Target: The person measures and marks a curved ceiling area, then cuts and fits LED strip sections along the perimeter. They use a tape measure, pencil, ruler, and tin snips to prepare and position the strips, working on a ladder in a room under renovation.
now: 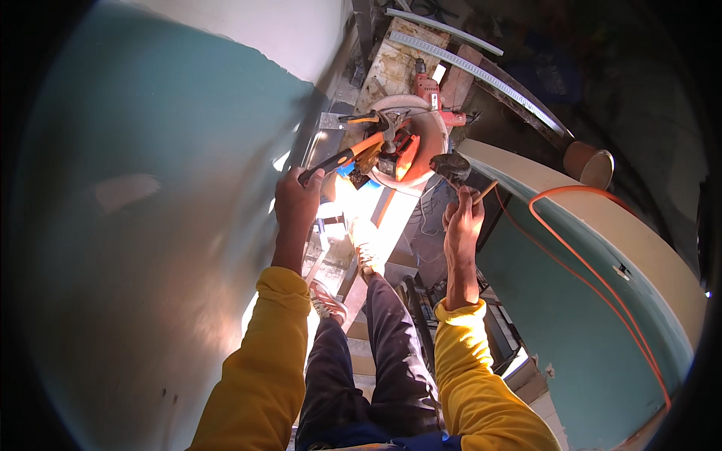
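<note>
Head view: left hand (298, 199) is gripping a claw hammer (346, 155) by its black-and-orange handle, fingers closed, the head showing over the left part of a round reddish tub (435, 139) that is holding more tools. Right hand (464, 224) is closing its fingers around a light wooden handle (486, 191), a dark mallet head (450, 166) showing just beyond them, near the tub's right side. Red drill (426, 84) is lying on the tub's far side, orange cable (602, 282) running down the right.

Harsh white glare around the shoes (328, 301), deep shadow upper right, fisheye-bent edges, black rim
</note>
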`<control>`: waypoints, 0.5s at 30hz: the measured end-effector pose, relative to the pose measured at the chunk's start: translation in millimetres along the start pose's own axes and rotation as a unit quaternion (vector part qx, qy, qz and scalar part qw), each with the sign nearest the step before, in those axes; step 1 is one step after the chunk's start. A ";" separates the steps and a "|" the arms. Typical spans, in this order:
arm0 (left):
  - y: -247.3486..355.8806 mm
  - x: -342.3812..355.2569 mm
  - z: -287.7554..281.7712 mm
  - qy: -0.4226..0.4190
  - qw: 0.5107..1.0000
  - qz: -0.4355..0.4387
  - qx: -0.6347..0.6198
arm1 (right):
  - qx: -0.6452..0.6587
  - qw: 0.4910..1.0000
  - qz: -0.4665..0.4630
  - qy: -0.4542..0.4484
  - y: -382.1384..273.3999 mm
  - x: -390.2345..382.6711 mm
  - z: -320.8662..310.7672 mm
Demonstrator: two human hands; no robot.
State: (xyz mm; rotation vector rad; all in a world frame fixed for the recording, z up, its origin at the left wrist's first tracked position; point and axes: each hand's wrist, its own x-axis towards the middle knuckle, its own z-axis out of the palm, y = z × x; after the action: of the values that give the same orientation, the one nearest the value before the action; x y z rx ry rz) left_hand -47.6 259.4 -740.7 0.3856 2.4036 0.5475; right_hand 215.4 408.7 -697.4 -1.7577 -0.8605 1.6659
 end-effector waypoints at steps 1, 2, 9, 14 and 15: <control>-6.9 3.6 -1.4 -0.014 1.000 -0.024 0.015 | -0.006 1.000 -0.008 0.000 -3.8 -12.5 -5.7; -8.7 5.2 -4.4 -0.037 0.997 -0.054 -0.044 | -0.010 1.000 -0.016 0.002 -7.0 -24.3 -12.0; -25.4 0.6 -18.1 -0.098 0.951 -0.139 -0.257 | -0.060 0.995 -0.052 -0.060 -35.2 -92.7 -30.3; -32.8 -49.3 11.7 -0.002 0.990 0.036 -0.139 | -0.086 0.990 -0.068 -0.085 -48.5 -137.9 -39.5; -21.8 -47.3 18.9 0.007 0.986 0.049 -0.156 | -0.076 0.991 -0.070 -0.090 -48.8 -136.6 -35.9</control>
State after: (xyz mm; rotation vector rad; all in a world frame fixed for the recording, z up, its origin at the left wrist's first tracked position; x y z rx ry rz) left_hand -2.7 226.9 -739.9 0.3621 2.2703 0.9587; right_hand 244.9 335.2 -570.6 -1.6203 -1.1931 1.7228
